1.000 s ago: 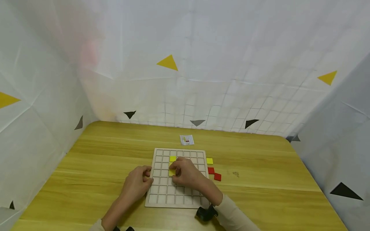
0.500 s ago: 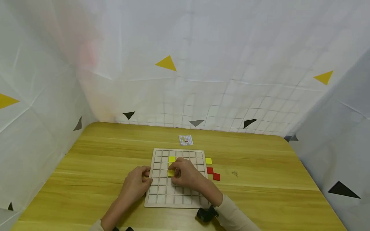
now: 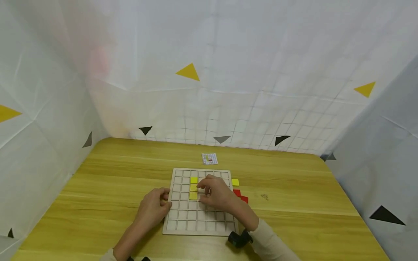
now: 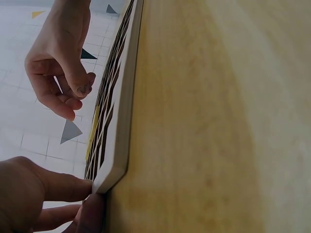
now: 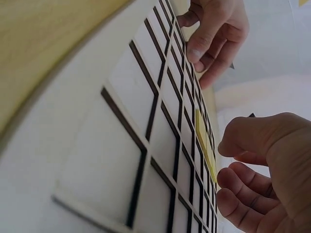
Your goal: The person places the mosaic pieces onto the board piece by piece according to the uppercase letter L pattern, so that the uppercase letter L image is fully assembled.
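Observation:
A wooden grid board (image 3: 183,225) lies flat on the table. Three yellow square tiles (image 3: 193,187) fill neighbouring cells of one column. My left hand (image 3: 155,204) holds the board's left edge between thumb and fingers; the left wrist view shows its fingers (image 4: 65,187) at the board's rim. Just right of the yellow column, my right hand (image 3: 217,193) hovers over the board, its fingers loosely bent and holding nothing. From the right wrist, the hand's fingertips (image 5: 228,187) appear apart from the yellow tiles (image 5: 203,138). The right hand covers some cells of the board.
Beyond the board's right edge lie a loose yellow tile (image 3: 235,182) and two red tiles (image 3: 237,193), partly behind the right hand and forearm. A small printed grid card (image 3: 209,158) lies behind the board. White cloth walls (image 3: 209,90) enclose the table (image 3: 294,210).
My right hand has lifted off the yellow tiles and shifted a little right, uncovering the lower ones. The left hand stays at the board's edge.

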The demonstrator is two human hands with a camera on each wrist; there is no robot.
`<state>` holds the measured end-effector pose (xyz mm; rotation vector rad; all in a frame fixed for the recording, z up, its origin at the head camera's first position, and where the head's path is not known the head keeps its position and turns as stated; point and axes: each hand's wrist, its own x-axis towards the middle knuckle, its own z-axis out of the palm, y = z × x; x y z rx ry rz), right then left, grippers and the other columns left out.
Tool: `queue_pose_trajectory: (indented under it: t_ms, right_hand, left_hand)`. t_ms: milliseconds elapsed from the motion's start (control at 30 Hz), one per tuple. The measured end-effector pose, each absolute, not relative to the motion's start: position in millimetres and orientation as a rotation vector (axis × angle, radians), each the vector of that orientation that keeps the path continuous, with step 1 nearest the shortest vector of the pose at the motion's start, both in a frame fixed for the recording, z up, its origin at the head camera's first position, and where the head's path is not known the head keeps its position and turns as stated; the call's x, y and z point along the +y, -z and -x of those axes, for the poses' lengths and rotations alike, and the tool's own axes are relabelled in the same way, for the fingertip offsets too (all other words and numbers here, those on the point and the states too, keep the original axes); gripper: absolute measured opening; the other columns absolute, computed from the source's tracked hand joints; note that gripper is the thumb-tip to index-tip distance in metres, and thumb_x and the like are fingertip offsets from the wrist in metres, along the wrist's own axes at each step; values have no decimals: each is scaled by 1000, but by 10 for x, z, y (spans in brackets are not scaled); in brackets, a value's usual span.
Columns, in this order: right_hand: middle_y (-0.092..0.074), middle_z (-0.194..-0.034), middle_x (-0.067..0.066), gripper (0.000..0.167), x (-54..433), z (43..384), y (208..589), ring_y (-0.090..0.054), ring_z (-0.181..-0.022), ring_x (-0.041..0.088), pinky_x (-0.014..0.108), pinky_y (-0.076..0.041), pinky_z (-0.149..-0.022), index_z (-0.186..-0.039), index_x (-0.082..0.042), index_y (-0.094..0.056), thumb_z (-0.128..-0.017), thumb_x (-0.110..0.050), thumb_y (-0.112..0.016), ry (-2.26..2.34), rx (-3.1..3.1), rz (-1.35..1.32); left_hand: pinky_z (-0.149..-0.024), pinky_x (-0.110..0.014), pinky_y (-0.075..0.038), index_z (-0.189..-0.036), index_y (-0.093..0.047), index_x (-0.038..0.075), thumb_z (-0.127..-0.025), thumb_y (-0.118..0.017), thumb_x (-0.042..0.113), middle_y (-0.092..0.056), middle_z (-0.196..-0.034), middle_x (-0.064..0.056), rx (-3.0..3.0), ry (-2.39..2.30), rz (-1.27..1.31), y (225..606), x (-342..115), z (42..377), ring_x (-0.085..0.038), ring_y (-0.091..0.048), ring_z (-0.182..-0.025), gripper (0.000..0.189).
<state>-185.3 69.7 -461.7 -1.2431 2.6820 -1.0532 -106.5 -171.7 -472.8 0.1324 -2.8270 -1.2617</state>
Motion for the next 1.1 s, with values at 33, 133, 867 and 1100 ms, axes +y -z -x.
queue_pose_trajectory:
  t_ms: [33,133,867,1100]
  right_hand:
    - [-65,-97,6,24,715,1858,4614,-63,-78,18,22,-51,-66,-104,-4,-73,-81,-2,-75,1053,2688,1242]
    - [-65,-97,6,26,768,1870,4606,-63,-78,19,23,-51,-66,-106,-4,-73,-80,-3,-76,1047,2697,1240]
    - [-63,-95,14,27,1190,2024,4613,-63,-75,24,25,-53,-63,-105,4,-71,-78,4,-73,1145,2744,1169]
    - [-62,-95,14,28,1355,2054,4584,-62,-76,23,28,-53,-64,-104,2,-72,-77,2,-75,1126,2796,1059]
  left_hand:
    - [-68,-33,-52,-122,-66,-2,-83,-76,3,-63,-94,-2,-2829,1264,-133,4726,-1714,1065,-13,-62,-79,41]
    - [-68,-33,-52,-123,-66,-2,-83,-76,3,-63,-94,-2,-2833,1273,-141,4719,-1708,1069,-14,-62,-80,42]
    - [-70,-33,-52,-126,-64,-1,-84,-76,6,-63,-98,-2,-2860,1266,-200,4724,-1736,1063,-15,-62,-81,45]
    - [-69,-32,-51,-125,-65,-1,-84,-75,6,-63,-97,-3,-2856,1270,-183,4712,-1708,1064,-15,-61,-81,44]
